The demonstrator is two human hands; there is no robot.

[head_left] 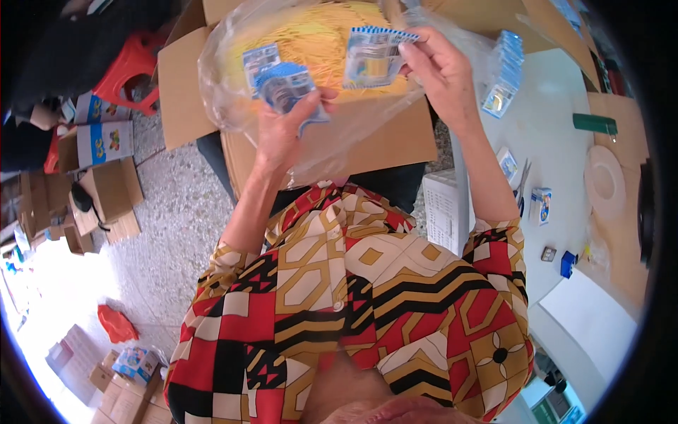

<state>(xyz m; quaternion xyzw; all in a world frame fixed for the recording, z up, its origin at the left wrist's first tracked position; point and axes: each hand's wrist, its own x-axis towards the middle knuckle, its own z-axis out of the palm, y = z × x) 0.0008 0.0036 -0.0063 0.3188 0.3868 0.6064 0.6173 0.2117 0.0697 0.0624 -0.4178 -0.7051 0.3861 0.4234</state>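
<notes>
My left hand (282,134) is closed round small clear-and-blue packets (284,86), with the thumb pressed over them. Between its thumb and fingers, my right hand (448,81) pinches one clear packet (369,62) by its upper right corner. That packet has a blue striped top edge and something yellowish inside. Both hands are over an open cardboard box (395,134) lined with a clear plastic bag (215,85). A mass of thin yellow and orange sticks (318,28) fills the bag.
To the right, a pale table (558,78) bears a row of blue packets (505,71), scissors (522,185), a small blue-and-white box (542,205) and a green cylinder (595,124). A red stool (131,74) and cardboard boxes (109,191) stand at left.
</notes>
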